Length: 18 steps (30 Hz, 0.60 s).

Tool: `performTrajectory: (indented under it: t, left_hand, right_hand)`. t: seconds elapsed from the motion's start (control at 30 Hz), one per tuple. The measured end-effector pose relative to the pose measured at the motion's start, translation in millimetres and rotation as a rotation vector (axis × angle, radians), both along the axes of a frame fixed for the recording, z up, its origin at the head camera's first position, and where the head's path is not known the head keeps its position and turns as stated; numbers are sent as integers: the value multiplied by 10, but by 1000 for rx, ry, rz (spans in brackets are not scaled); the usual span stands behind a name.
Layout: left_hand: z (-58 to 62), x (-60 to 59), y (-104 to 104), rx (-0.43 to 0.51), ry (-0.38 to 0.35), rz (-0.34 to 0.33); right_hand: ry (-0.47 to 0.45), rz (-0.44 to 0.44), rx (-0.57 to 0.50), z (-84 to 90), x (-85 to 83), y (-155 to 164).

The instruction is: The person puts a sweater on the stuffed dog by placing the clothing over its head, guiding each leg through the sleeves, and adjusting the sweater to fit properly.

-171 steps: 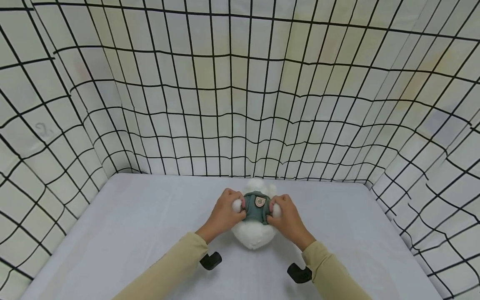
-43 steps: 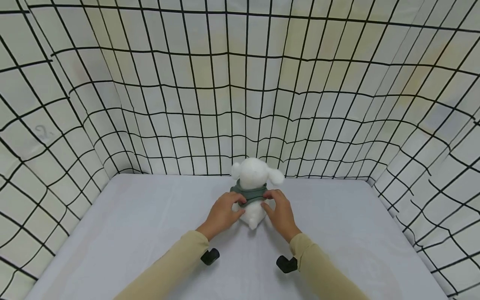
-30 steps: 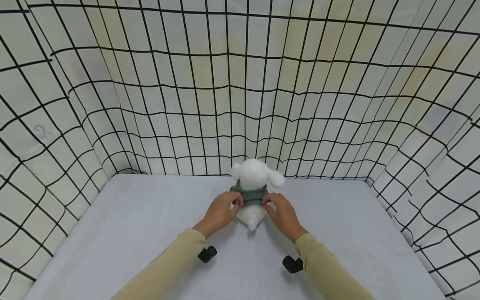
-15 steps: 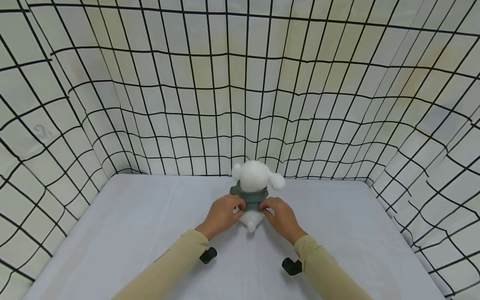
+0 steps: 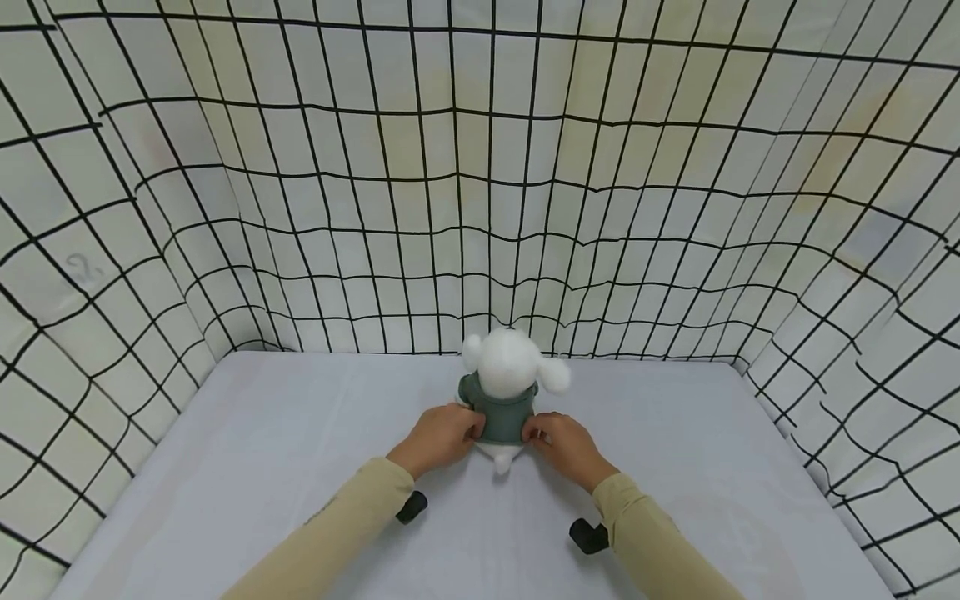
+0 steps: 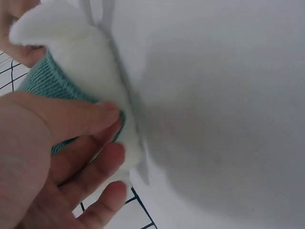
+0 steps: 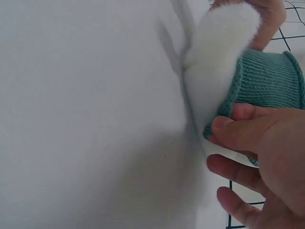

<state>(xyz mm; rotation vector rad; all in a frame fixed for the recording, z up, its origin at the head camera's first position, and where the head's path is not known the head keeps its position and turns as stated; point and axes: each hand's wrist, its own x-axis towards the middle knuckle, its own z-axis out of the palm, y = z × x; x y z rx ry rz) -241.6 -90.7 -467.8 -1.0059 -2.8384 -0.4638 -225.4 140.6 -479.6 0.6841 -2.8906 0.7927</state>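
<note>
A white plush animal (image 5: 512, 363) sits upright on the pale table (image 5: 262, 467), its back to me, wearing a green knitted sweater (image 5: 502, 417). My left hand (image 5: 444, 433) pinches the sweater's lower hem on the left side, thumb (image 6: 81, 117) on the knit (image 6: 45, 81). My right hand (image 5: 561, 442) pinches the hem on the right, thumb (image 7: 238, 129) on the knit (image 7: 264, 78). White fur of the plush's bottom (image 7: 214, 71) shows below the hem in both wrist views (image 6: 86, 57).
Walls of white cloth with a black grid (image 5: 480, 183) close the table in at the back and both sides. Black wrist camera mounts (image 5: 411, 506) (image 5: 588, 536) stick out under both beige sleeves.
The plush went from lying with its sweater front up to sitting upright facing away. Over the last second both hands have drawn the sweater hem down over its body.
</note>
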Motion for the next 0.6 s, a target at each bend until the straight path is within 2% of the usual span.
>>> performTrajectory:
  t: [0.13,0.23,0.4,0.6]
  left_hand:
    - [-13,5,-23,-32,-103,-23]
    - [-20,7,-20,-27,-147,-27]
    - [-33,20,-12,-14,-144,-17]
    - [-22,38,-26,30,-123,17]
  right_hand:
    - [-46,36,18,-27,-8,-7]
    - [-74,55,18,-51,-5,-8]
    - [-94,22,-4,-58,22,-20]
    - [-33,-27,-31,-19,67,-49]
